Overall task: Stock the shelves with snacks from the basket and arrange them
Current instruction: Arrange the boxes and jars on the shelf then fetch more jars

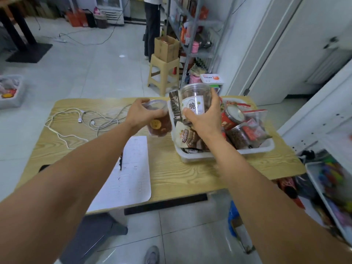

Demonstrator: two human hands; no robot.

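Holding two clear snack jars at the white basket [255, 148] on the wooden table [171, 174].
Paper sheet [129, 174] lies front-left of basket. Left hand [142, 114], fingers curled round jar of dark pieces [162, 128], just left of basket. Right hand [204, 119] clamped on labelled jar [196, 94] over basket's left end. Inside basket: brown packets [187, 136], red-labelled jars [231, 119]. Beyond basket: metal shelves [204, 53].

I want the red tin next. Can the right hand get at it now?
Probably not yet: the right hand grips a labelled jar, though the red tin lies uncovered in the basket.
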